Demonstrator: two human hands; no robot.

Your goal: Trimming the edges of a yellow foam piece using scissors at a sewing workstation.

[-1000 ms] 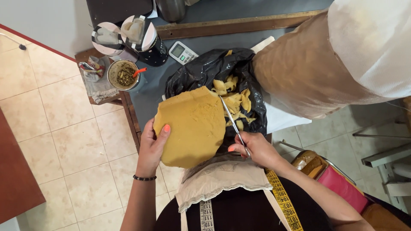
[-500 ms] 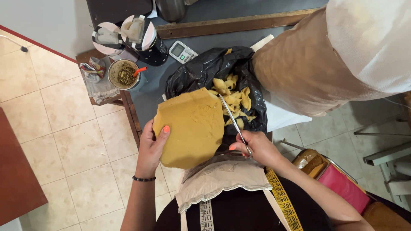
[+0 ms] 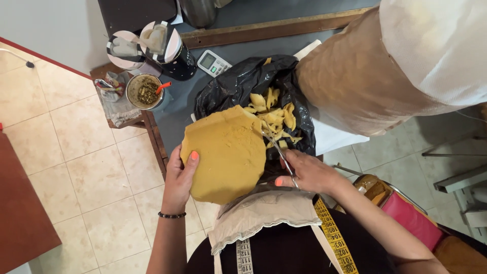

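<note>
From the head camera, the left hand (image 3: 178, 178) grips the edge of a thick mustard-yellow foam piece (image 3: 225, 155), thumb on top. The right hand (image 3: 304, 172) is closed on the handles of scissors (image 3: 278, 149), whose blades touch the foam's right edge. The foam is held above a black bag (image 3: 238, 83) of yellow scraps (image 3: 274, 114) on the grey bench (image 3: 175, 109).

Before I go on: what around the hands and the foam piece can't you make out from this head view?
- Scissor tips: hidden at the edge of the yellow foam piece.
- Right hand: its fingers curl under around the scissor handles.
- Black bag: its bottom is covered by foam scraps.
- Left hand: fingers behind the foam, only the thumb shows.
</note>
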